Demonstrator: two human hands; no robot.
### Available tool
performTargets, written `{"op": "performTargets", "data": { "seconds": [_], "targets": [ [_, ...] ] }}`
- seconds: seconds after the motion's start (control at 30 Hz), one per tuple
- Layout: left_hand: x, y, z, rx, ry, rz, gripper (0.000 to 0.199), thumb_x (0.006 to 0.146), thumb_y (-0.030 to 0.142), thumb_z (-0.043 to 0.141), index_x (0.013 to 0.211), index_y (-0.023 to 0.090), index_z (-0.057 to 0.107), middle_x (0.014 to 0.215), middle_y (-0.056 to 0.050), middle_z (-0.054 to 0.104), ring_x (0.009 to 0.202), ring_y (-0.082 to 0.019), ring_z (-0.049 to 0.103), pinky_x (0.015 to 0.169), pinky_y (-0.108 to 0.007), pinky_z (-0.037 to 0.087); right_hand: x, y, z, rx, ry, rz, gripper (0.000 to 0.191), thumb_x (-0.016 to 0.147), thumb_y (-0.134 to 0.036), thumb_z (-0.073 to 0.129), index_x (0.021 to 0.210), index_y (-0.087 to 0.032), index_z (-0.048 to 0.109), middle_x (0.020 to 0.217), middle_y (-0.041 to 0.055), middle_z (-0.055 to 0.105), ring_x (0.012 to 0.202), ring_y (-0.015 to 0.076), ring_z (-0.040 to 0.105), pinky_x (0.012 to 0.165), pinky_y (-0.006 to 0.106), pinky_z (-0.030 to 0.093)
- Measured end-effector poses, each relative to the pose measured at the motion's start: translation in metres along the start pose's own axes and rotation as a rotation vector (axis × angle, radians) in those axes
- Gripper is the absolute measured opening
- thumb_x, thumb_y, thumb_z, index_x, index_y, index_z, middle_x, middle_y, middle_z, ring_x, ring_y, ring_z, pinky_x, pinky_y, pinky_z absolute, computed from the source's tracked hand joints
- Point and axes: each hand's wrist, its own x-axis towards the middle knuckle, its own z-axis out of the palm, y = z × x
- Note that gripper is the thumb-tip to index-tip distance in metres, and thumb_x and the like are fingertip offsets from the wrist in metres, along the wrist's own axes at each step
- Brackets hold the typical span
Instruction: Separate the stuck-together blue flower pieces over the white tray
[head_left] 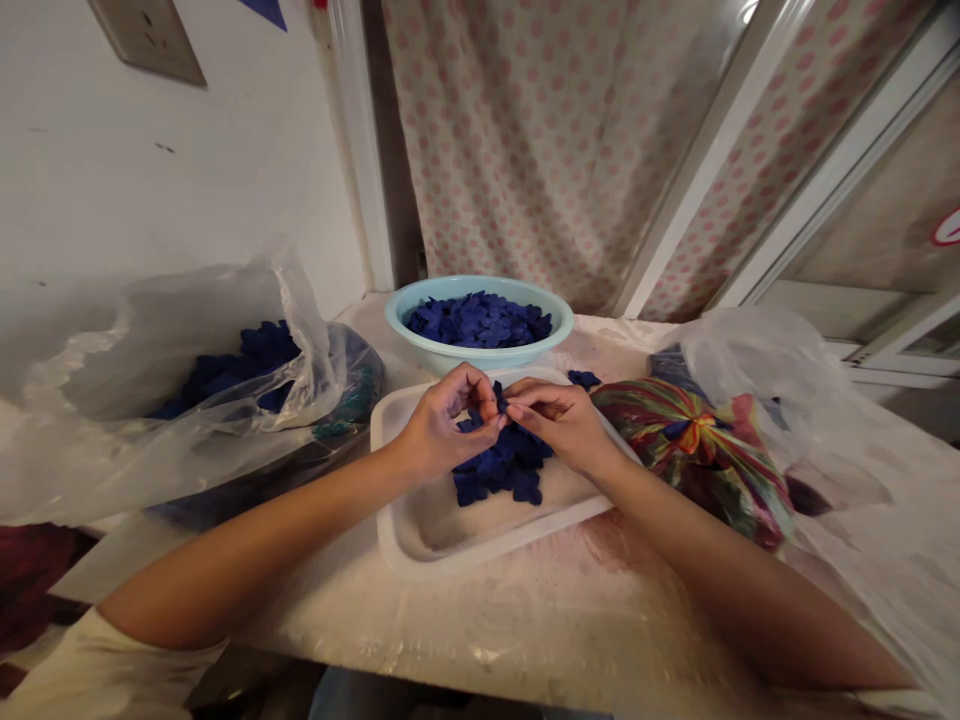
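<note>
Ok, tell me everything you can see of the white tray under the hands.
The white tray is shallow and roughly rectangular, with rounded corners and a wide rim; it looks like plastic. It stands upright on the table, before the pale basin. Dark blue pieces lie on its smudged floor. The left hand and right hand hide part of it; contact with its rim is unclear.

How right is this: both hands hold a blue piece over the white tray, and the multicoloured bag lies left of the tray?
Almost: in the head view, the left hand and right hand hold a blue piece over the white tray, but the multicoloured bag lies right of the tray, not left.
</note>
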Motion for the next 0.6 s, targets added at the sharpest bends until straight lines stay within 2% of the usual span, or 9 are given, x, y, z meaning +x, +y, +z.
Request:
{"op": "performTargets", "data": {
  "seconds": [0.6],
  "targets": [
    [0.0011, 0.0025, 0.001, -0.024, 0.018, -0.012, 0.023, 0.07, 0.009, 0.062, 0.078, 0.017, 0.042, 0.068, 0.003, 0.05, 0.062, -0.005, 0.05, 0.061, -0.018, 0.044, -0.0007, 0.0021, -0.0004, 0.05, -0.023, -0.024, 0.005, 0.075, -0.022, 0.064, 0.075, -0.022, 0.07, 0.081, 0.0019, 0.066, 0.077, 0.0116, 0.06, 0.071, 0.026, 0.047]
  ]
}}
